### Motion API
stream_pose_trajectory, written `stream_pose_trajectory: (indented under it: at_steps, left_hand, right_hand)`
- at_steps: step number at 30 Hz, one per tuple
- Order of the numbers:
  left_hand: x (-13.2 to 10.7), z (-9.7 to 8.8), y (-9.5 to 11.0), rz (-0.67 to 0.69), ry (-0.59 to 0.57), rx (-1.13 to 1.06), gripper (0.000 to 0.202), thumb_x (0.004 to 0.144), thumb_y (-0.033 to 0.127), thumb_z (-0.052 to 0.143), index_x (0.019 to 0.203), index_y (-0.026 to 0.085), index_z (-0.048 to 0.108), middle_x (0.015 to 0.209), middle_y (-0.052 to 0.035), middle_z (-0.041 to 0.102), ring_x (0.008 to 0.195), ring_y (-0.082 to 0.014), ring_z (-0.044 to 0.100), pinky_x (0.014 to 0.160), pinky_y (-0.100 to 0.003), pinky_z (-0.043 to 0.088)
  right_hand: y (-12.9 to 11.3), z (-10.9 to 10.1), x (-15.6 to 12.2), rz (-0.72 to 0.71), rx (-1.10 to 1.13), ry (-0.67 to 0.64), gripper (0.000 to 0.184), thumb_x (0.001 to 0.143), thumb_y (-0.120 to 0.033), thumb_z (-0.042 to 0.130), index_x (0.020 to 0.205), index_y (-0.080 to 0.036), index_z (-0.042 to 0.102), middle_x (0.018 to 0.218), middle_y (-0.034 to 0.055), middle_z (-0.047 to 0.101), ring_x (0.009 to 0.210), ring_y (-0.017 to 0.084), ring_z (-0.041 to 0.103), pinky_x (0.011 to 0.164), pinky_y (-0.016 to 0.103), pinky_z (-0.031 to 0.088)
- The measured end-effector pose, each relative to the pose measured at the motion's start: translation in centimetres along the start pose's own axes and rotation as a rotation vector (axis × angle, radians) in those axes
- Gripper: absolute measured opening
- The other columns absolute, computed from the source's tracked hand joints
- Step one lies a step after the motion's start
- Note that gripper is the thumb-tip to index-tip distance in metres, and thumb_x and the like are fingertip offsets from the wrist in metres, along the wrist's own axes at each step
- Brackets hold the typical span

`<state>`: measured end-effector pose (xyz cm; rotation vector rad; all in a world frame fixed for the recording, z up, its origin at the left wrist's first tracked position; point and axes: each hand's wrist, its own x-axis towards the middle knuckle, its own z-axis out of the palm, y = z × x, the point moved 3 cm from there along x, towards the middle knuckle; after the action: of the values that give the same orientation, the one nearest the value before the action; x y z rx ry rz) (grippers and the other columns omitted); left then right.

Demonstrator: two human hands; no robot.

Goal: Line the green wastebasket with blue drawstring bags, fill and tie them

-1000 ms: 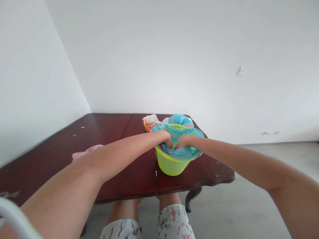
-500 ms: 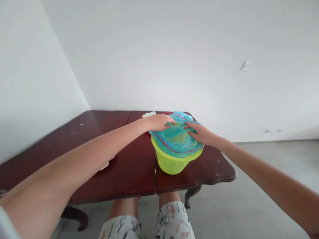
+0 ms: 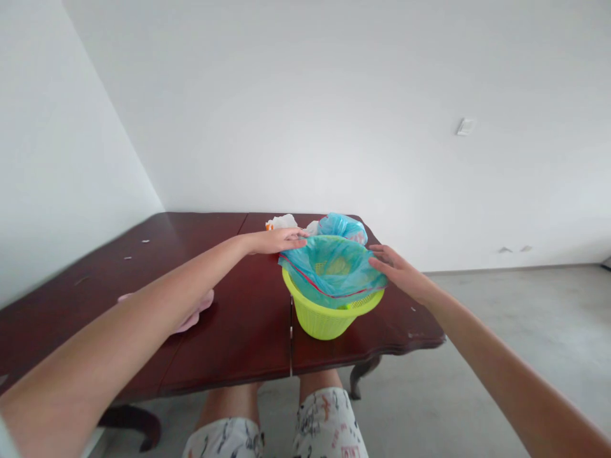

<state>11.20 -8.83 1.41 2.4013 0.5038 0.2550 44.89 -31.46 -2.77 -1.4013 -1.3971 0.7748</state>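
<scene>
A yellow-green plastic basket (image 3: 322,323) stands upright near the front edge of the dark wood table. A translucent blue trash bag (image 3: 305,277) with a red drawstring lines it, its edge folded outward over the rim. At the left back of the rim is my left hand (image 3: 279,241), fingers stretched out with the thumb apart, touching or close to the bag's edge. My right hand (image 3: 392,264) rests at the right side of the rim, fingers apart against the bag. Neither hand visibly grips the plastic.
Behind the basket lie a bunched blue plastic bag (image 3: 344,227) and a white package (image 3: 282,221) with an orange mark. A pink cloth (image 3: 193,318) is partly hidden beneath my left forearm. The table (image 3: 248,343) stands against a white wall (image 3: 305,127).
Both hands have moved outward from the basket's opening to its opposite sides. The bag is spread wider, and more of the blue bag behind shows.
</scene>
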Motion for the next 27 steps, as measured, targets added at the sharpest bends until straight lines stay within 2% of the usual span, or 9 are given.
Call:
stream_pose_trajectory:
  at_steps: [4, 7, 10, 12, 14, 18, 20, 23, 27]
  left_hand:
    - [-7.0, 1.0, 1.1, 0.139, 0.106, -0.021, 0.085, 0.11, 0.081, 0.074, 0.177, 0.03, 0.061, 0.188, -0.0164, 0.056, 0.173, -0.0355, 0.057, 0.14, -0.053, 0.05]
    - [-10.2, 3.5, 2.4, 0.232, 0.219, 0.13, 0.057, 0.107, 0.068, 0.088, 0.152, 0.034, 0.082, 0.184, -0.0103, 0.061, 0.178, -0.0379, 0.047, 0.149, -0.062, 0.035]
    - [-10.9, 5.7, 3.3, 0.313, 0.351, 0.139, 0.041, 0.113, 0.057, 0.086, 0.144, 0.032, 0.083, 0.154, -0.0101, 0.082, 0.155, -0.0327, 0.068, 0.137, -0.054, 0.05]
    - [-10.8, 6.4, 3.7, 0.326, 0.411, 0.113, 0.052, 0.109, 0.058, 0.09, 0.151, 0.031, 0.079, 0.138, -0.0091, 0.084, 0.134, -0.0306, 0.074, 0.125, -0.049, 0.056]
    - [-10.6, 6.6, 3.9, 0.318, 0.419, 0.109, 0.067, 0.103, 0.064, 0.095, 0.159, 0.033, 0.076, 0.132, -0.0086, 0.081, 0.124, -0.0307, 0.072, 0.12, -0.048, 0.057]
    - [-10.8, 6.6, 4.3, 0.305, 0.389, 0.084, 0.073, 0.097, 0.077, 0.095, 0.156, 0.036, 0.082, 0.122, -0.0078, 0.075, 0.117, -0.0305, 0.069, 0.115, -0.047, 0.057]
    - [-11.0, 6.6, 4.6, 0.291, 0.37, 0.059, 0.074, 0.096, 0.079, 0.094, 0.156, 0.036, 0.082, 0.116, -0.0062, 0.072, 0.111, -0.0288, 0.068, 0.108, -0.044, 0.058]
    - [-11.1, 6.6, 5.1, 0.254, 0.374, 0.081, 0.079, 0.097, 0.081, 0.092, 0.158, 0.031, 0.08, 0.105, -0.0033, 0.067, 0.1, -0.0261, 0.066, 0.099, -0.04, 0.056]
    - [-10.7, 6.4, 6.0, 0.192, 0.366, 0.168, 0.094, 0.093, 0.089, 0.09, 0.164, 0.029, 0.077, 0.101, -0.003, 0.068, 0.093, -0.0261, 0.064, 0.092, -0.039, 0.052]
  right_hand:
    - [1.4, 0.9, -7.0, -0.109, 0.084, 0.113, 0.054, 0.113, -0.068, 0.077, 0.152, -0.031, 0.074, 0.155, 0.0143, 0.08, 0.13, 0.032, 0.084, 0.113, 0.052, 0.073]
    - [3.3, 3.4, -10.4, -0.196, 0.069, 0.219, 0.056, 0.113, -0.056, 0.081, 0.163, -0.034, 0.069, 0.158, 0.0147, 0.078, 0.138, 0.034, 0.082, 0.12, 0.056, 0.071]
    - [4.7, 6.7, -12.1, -0.295, 0.033, 0.438, 0.061, 0.113, -0.047, 0.081, 0.17, -0.034, 0.063, 0.166, 0.0167, 0.073, 0.149, 0.036, 0.076, 0.13, 0.066, 0.063]
    - [5.1, 8.7, -12.8, -0.348, -0.039, 0.621, 0.058, 0.113, -0.042, 0.081, 0.168, -0.032, 0.065, 0.165, 0.0181, 0.072, 0.152, 0.038, 0.074, 0.132, 0.071, 0.06]
    - [5.2, 10.6, -13.4, -0.392, -0.149, 0.729, 0.047, 0.112, -0.037, 0.081, 0.158, -0.031, 0.072, 0.162, 0.0184, 0.074, 0.151, 0.04, 0.074, 0.131, 0.073, 0.059]
    - [4.7, 12.7, -14.2, -0.467, -0.334, 0.714, 0.026, 0.111, -0.029, 0.079, 0.137, -0.03, 0.082, 0.151, 0.0153, 0.08, 0.144, 0.04, 0.077, 0.13, 0.076, 0.058]
    - [4.5, 12.6, -14.2, -0.47, -0.342, 0.725, 0.027, 0.111, -0.03, 0.08, 0.137, -0.03, 0.079, 0.139, 0.0138, 0.084, 0.136, 0.039, 0.08, 0.127, 0.074, 0.06]
    - [3.8, 11.7, -13.7, -0.46, -0.335, 0.74, 0.031, 0.109, -0.034, 0.083, 0.138, -0.03, 0.075, 0.123, 0.0109, 0.085, 0.116, 0.036, 0.083, 0.108, 0.063, 0.069]
    - [1.8, 11.3, -12.9, -0.51, -0.512, 0.583, 0.008, 0.112, -0.027, 0.077, 0.119, -0.032, 0.08, 0.116, 0.0077, 0.083, 0.107, 0.033, 0.078, 0.098, 0.057, 0.063]
